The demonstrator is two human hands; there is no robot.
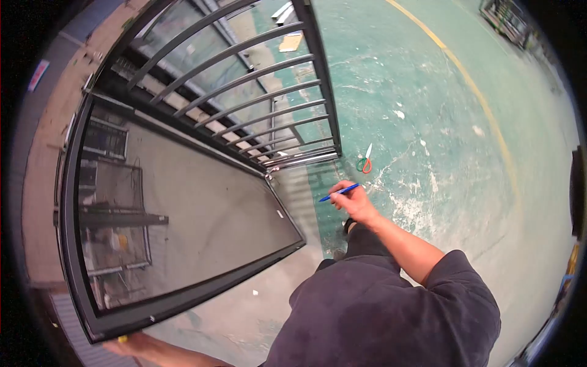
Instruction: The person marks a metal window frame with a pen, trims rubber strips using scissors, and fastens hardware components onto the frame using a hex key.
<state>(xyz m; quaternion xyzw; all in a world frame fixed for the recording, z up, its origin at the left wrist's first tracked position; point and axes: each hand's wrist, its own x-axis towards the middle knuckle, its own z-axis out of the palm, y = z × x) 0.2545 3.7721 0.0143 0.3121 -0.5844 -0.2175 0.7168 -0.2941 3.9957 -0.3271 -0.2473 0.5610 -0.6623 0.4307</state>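
Note:
A blue pen (342, 192) is held in my right hand (353, 202), its tip pointing left above the floor. My left hand (125, 345) is at the lower left, just under the bottom corner of a dark metal frame (202, 298) with a glass or mesh panel (208, 189). Something small and yellow (123, 338) shows at that hand; its fingers are blurred and partly hidden by the frame. A barred dark grille (263, 76) stands open at an angle to the panel.
Scissors (365, 160) with red and green handles lie on the green floor (428, 140) beyond my right hand. A tan piece (291, 42) lies behind the grille. A yellow line (449, 54) curves across the floor. A metal rack (506, 23) is at the upper right.

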